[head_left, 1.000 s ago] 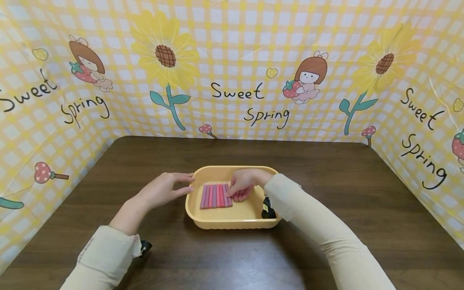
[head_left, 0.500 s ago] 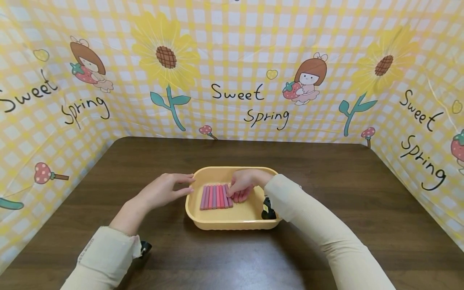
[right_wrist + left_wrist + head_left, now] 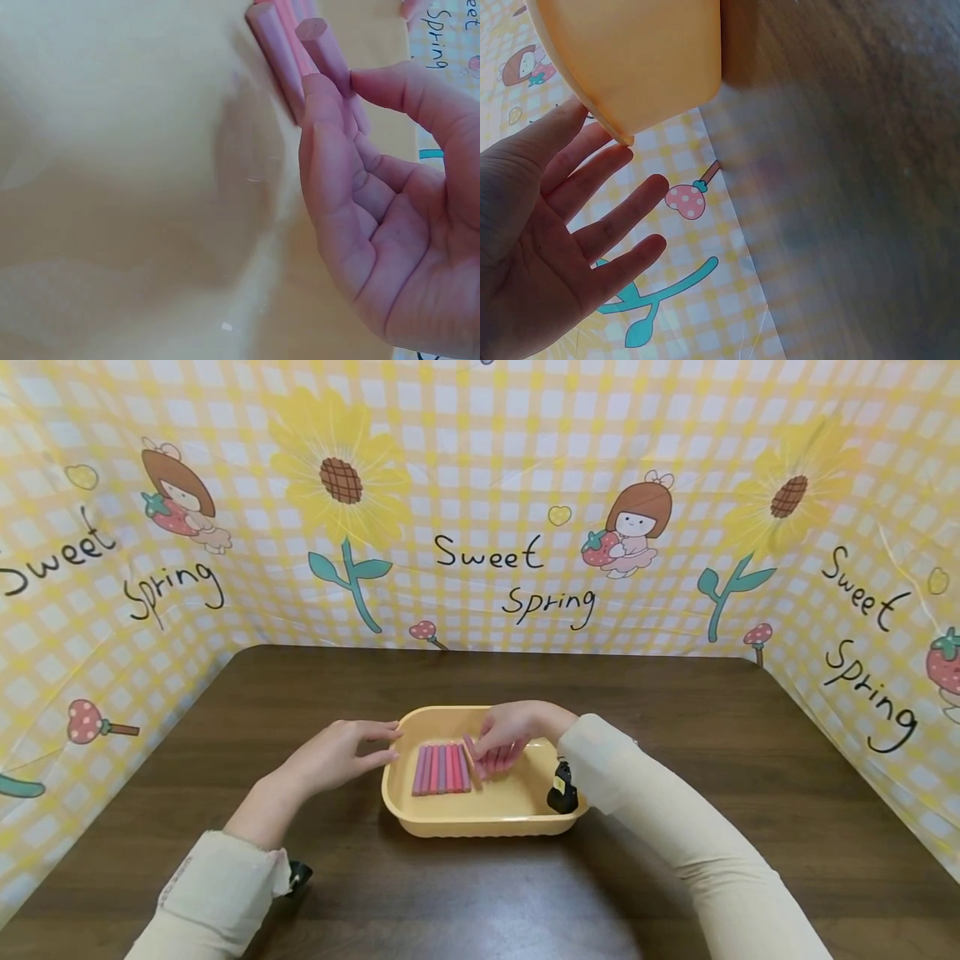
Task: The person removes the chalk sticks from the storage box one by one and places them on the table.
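My right hand [image 3: 516, 735] reaches inside a shallow yellow plastic basin [image 3: 480, 821]. Between its thumb and index finger it pinches a mauve faceted stick [image 3: 330, 54], which tilts away from the others. To the left of that stick, a row of several pink and mauve sticks [image 3: 440, 769] lies side by side on the basin floor. The right wrist view has the row's nearest mauve stick [image 3: 276, 60] close beside the pinched one. My left hand [image 3: 577, 202] touches the basin's left rim with thumb and fingertips, its fingers extended and spread.
The basin stands on a dark brown wooden table [image 3: 300, 685]. Behind and on both sides hangs a yellow checked cloth [image 3: 480, 468] printed with flowers and cartoon figures. A small black camera [image 3: 562, 789] on the right wrist overlaps the basin's right end.
The rightmost stick has come away from the row and now tilts in my right hand's pinch. That hand has shifted slightly right and up; the left hand stays at the rim.
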A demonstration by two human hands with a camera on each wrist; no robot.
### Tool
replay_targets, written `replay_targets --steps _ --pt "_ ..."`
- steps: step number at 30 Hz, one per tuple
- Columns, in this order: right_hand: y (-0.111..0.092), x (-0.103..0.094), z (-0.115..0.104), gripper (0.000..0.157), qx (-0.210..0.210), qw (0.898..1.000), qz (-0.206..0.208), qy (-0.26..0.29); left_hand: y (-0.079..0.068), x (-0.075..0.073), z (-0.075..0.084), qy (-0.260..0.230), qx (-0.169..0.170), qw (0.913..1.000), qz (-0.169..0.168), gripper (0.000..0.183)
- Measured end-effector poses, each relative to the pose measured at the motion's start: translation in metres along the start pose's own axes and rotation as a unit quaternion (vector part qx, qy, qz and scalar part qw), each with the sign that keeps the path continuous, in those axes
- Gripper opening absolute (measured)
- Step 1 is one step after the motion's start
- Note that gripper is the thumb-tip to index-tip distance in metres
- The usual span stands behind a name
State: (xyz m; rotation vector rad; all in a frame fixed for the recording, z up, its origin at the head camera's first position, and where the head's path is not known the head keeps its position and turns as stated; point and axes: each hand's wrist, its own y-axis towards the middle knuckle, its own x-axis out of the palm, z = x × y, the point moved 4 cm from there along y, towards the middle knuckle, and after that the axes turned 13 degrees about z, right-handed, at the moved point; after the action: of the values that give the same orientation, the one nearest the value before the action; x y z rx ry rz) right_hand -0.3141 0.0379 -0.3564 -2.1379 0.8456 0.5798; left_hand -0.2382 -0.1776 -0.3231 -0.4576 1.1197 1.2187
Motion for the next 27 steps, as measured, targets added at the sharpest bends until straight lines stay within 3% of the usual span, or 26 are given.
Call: replay_targets --steps 12,27 --pt "-0.015 -0.018 -0.006 0.022 -0.015 0.999 0.035 -0.006 -0.001 0.001 -0.001 0.0 0.0 1.0 0.006 0.039" --pt "-0.031 -0.032 -0.003 0.022 -0.019 0.999 0.048 0.01 0.0 0.0 -0.001 0.0 0.001 1.0 0.005 0.039"
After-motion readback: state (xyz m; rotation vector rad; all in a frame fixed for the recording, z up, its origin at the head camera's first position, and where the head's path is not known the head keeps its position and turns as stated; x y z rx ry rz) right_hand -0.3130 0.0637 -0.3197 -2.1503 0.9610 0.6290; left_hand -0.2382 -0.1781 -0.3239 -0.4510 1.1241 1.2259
